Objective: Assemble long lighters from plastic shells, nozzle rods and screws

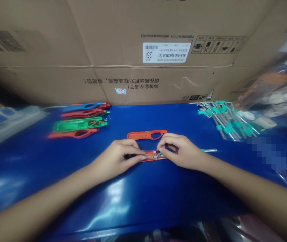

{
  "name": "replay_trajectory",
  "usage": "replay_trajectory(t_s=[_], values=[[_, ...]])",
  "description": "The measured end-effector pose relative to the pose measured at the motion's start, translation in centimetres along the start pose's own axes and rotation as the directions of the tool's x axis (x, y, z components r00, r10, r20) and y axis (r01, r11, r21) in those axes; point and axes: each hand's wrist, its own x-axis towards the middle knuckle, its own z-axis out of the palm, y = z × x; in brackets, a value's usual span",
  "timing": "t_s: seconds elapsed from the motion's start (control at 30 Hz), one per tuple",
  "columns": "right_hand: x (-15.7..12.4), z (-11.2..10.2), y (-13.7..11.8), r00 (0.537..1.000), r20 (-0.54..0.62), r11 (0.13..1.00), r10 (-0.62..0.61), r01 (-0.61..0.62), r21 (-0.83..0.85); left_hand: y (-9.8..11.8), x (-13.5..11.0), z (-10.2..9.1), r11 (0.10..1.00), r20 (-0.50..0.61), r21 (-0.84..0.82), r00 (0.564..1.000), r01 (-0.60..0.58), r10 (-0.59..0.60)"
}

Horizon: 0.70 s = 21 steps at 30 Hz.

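An orange lighter handle half [150,160] lies on the blue table, with wires and small white and green parts inside it. My left hand [119,155] holds its left end between thumb and fingers. Over its right part my right hand [181,151] is closed in a pinch; what sits between the fingertips is too small to make out. A metal lighter tube [210,150] sticks out to the right from behind my right hand. Just beyond both hands lies a second orange handle half [143,135], inner side up, touched by neither hand.
Several blue, red, green and orange lighter handles [80,125] are stacked at the back left. A pile of metal tubes with green parts [225,119] lies at the back right. A cardboard box [123,43] walls off the far edge. Clear plastic [9,122] stands at the left.
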Motion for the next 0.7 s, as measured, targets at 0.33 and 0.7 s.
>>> replay_trajectory(t_s=[0.33, 0.7], values=[[0.06, 0.01, 0.18, 1.0, 0.003, 1.0, -0.013, 0.013, -0.001, 0.3, -0.02, 0.05, 1.0, 0.016, 0.018, 1.0, -0.003, 0.002], [0.1, -0.04, 0.13, 1.0, 0.006, 1.0, -0.011, 0.011, -0.002, 0.59, 0.02, 0.49, 0.994, -0.02, -0.037, 0.994, 0.104, -0.105]])
